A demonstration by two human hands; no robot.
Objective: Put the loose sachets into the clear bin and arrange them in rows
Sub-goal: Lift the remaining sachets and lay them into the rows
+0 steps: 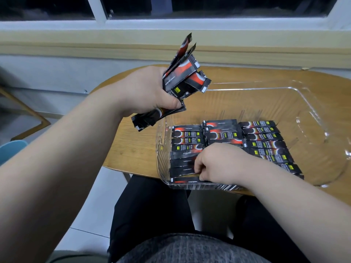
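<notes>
Sachets lie flat in three rows at the near-left end of the clear bin, on the wooden tabletop. The right grip, fingers curled, apparently pinches a near sachet in the left row. The left grip is clamped round a loose bundle above the bin's left rim.

"INSTANT COFFEE" on held sachets
</notes>
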